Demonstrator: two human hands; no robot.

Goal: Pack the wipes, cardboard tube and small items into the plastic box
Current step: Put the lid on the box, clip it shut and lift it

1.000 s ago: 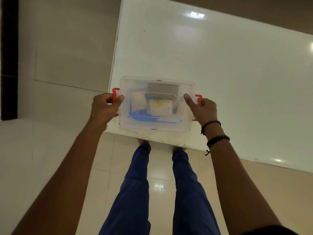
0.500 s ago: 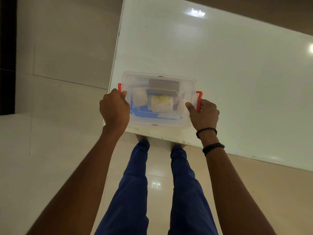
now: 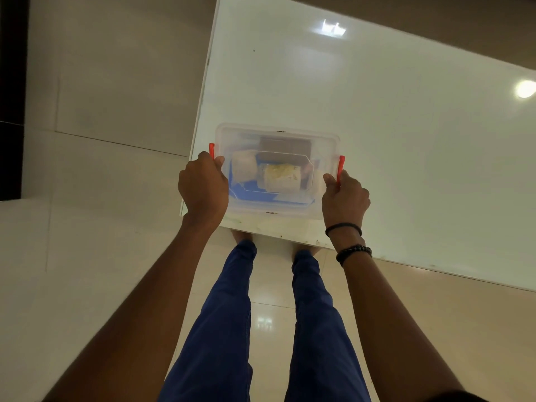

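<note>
Box [image 3: 278,134] lidded, sitting at the counter's [image 3: 406,140] near corner.
Your left hand [image 3: 203,187] is closed over its left red latch [image 3: 211,150] and your right hand [image 3: 345,195] grips the right latch [image 3: 341,168]; wipes [image 3: 281,178] and a brown tube [image 3: 284,146] show through the lid.

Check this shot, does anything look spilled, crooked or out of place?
Nothing spilled. The plastic box sits lidded at the corner of the white table, close to its near edge, with the left hand and right hand at its red latches.
</note>
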